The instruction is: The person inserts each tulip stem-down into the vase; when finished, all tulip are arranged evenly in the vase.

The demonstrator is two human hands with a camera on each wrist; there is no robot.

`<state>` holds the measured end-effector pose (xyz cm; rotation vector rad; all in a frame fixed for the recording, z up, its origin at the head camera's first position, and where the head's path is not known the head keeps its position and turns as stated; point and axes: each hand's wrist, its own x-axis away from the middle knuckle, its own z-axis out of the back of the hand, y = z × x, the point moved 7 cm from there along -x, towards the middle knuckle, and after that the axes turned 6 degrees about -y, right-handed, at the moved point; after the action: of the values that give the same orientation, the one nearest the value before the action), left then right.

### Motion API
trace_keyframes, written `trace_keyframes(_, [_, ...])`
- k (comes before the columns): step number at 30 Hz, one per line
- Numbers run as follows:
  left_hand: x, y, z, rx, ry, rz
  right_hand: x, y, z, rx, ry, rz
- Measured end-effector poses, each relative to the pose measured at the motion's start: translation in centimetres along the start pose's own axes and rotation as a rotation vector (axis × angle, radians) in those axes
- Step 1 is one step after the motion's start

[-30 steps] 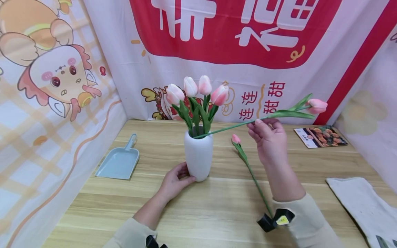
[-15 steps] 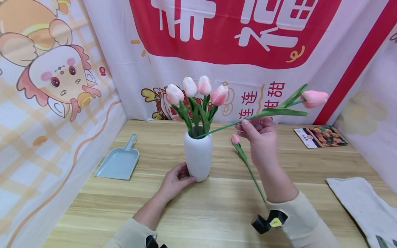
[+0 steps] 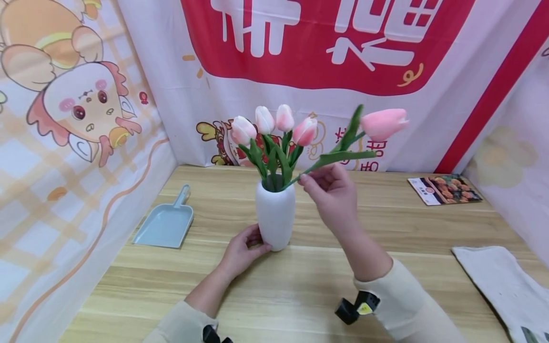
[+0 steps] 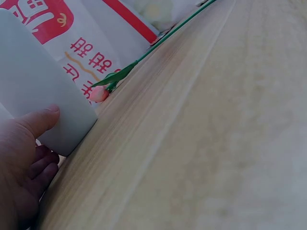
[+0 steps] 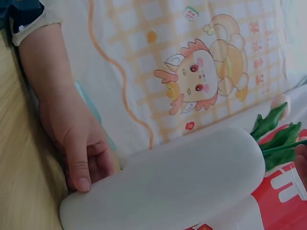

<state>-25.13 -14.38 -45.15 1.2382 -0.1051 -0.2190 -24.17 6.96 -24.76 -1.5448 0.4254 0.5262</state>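
A white vase (image 3: 275, 219) stands upright on the table, with several pink-and-white tulips (image 3: 284, 119) in it. My left hand (image 3: 242, 252) grips the vase low down, thumb on the near side and fingers behind. Between thumb and fingers, my right hand (image 3: 332, 195) pinches the stem of a pink tulip (image 3: 383, 125) just right of the vase mouth. This tulip slants, its bloom up to the right, its stem end down inside the mouth and out of sight. Another tulip (image 4: 99, 93) lies on the table in the left wrist view; in the head view the right hand and arm hide it.
A light blue dustpan (image 3: 165, 224) lies left of the vase. At the back right is a printed card (image 3: 446, 189), and a pale folded cloth (image 3: 502, 281) lies at the right edge. Printed fabric walls (image 3: 171, 85) close off the back and sides.
My right hand has moved left toward the vase, and the held tulip's stem has slid down into the mouth. The left hand and vase have stayed put.
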Motion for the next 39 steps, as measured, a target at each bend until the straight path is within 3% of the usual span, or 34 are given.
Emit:
trace_keyframes(5, [0.0, 0.0, 0.0, 0.017, -0.006, -0.003, 0.1, -0.1, -1.5, 0.129, -0.058, 0.04])
trace_keyframes(12, [0.1, 0.1, 0.0, 0.025, -0.007, 0.021, 0.1, 0.1, -3.1, 0.257, -0.142, -0.012])
trace_keyframes(19, [0.0, 0.2, 0.0, 0.014, 0.0, 0.009, 0.1, 0.5, -4.0, 0.353, -0.173, -0.035])
trace_keyframes(26, [-0.1, 0.0, 0.0, 0.015, -0.001, 0.0, 0.0, 0.1, -4.4, 0.402, -0.182, -0.006])
trace_keyframes(39, [-0.1, -0.1, 0.0, 0.024, -0.007, 0.004, 0.3, 0.1, -4.0, 0.374, -0.176, -0.019])
